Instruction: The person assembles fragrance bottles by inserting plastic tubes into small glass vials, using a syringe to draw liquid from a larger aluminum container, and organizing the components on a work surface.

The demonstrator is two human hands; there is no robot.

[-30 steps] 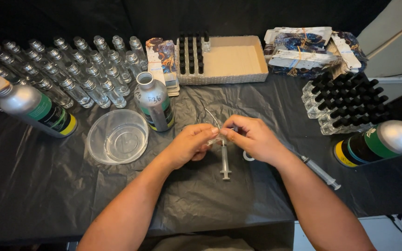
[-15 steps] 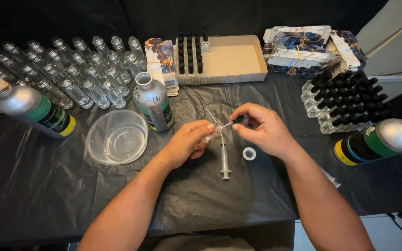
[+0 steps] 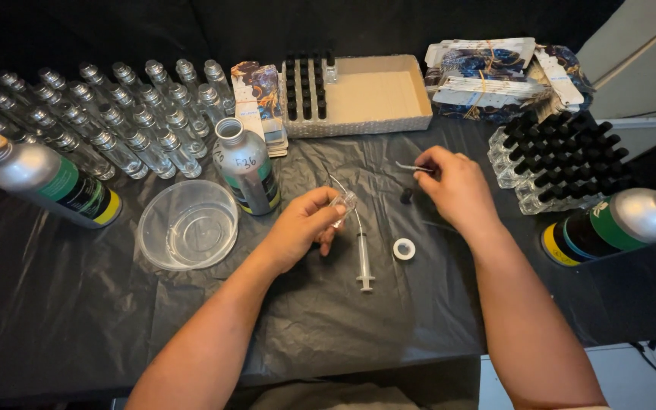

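Holding a small clear vial (image 3: 342, 203) pinched between thumb and fingertips, the left hand (image 3: 305, 226) has its grip closed around the glass just above the syringe (image 3: 361, 254), which lies on the black-covered desk (image 3: 77, 319) with its plunger end toward the person. The right hand (image 3: 455, 188) is closed in a fine pinch on a thin sprayer tube (image 3: 413, 167) and rests apart from the vial, beside a small black cap (image 3: 406, 196); a white ring-shaped piece (image 3: 404, 249) lies just right of the syringe. The step in hand looks like fitting out one vial: the next move would seem to call for bringing tube and vial mouth together, with the vial kept upright. Beyond the hands stand an open silver bottle (image 3: 244, 167), a clear plastic bowl (image 3: 187, 225), rows of empty vials (image 3: 100, 114), a cardboard tray (image 3: 366, 95) and capped vials (image 3: 563, 159). Whether the held vial contains liquid cannot be told; its mouth is partly hidden by fingers. Silver bottles at both edges are cut off.
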